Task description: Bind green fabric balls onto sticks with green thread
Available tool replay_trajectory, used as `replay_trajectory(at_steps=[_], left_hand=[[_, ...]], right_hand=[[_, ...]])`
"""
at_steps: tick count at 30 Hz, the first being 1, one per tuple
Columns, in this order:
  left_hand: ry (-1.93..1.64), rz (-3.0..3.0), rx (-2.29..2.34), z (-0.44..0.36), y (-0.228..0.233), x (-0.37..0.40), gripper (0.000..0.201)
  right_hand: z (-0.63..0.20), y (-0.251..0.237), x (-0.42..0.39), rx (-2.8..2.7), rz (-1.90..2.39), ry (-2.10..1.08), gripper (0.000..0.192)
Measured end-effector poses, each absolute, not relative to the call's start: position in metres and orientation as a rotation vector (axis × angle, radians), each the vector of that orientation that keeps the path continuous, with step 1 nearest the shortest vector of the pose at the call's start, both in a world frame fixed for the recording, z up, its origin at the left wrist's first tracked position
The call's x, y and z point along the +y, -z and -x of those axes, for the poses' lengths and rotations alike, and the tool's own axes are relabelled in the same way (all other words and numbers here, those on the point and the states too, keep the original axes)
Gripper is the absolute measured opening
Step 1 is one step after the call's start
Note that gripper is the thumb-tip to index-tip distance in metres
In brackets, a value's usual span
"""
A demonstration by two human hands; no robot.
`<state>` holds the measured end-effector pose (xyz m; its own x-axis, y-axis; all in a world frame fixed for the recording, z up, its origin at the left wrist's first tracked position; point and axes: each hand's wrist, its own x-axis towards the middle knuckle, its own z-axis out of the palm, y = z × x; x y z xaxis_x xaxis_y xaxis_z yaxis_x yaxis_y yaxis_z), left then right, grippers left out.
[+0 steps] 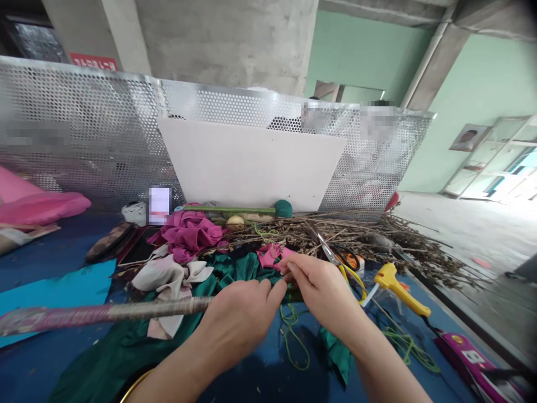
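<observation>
My left hand (245, 313) is wrapped round one end of a long stick (163, 308) bound in grey and purplish strips, which stretches away to the left. Right beside its fingertips, my right hand (321, 285) is closed in a pinch at the stick's end; what lies between its fingers is hidden. Bright pink cloth (272, 256) shows just beyond both hands. Dark green cloth (126, 350) lies under the stick and my left arm. A thin green cord (298, 350) loops on the table below my hands.
Scissors (329, 249) and a yellow glue gun (396, 285) lie to the right, above a purple power strip (470, 361). Dried twigs (377, 229) spread along the blue table's (251, 375) back. Behind stands a perforated metal screen (84, 123) with a white board (255, 162).
</observation>
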<state>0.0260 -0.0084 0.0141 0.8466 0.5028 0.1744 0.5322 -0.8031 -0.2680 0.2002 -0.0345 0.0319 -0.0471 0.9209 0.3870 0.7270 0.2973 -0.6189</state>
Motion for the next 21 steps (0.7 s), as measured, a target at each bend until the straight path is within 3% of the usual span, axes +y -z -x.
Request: replay_trajectory(at_steps=[9,13,21], left_hand=[[0.125,2.689,-0.688,-0.025,-0.017,-0.009,0.053],[0.154,2.697,-0.740,-0.025,-0.017,-0.009,0.051],[0.176,2.662,-0.987,-0.016,-0.024,0.001,0.041]], right_hand=[[-0.198,-0.032,-0.034,-1.840,1.467,-0.309,0.027],[-0.197,-0.030,-0.031,-1.844,1.415,-0.351,0.027],[-0.218,-0.049,-0.042,-1.395,1.190,-0.940,0.029]])
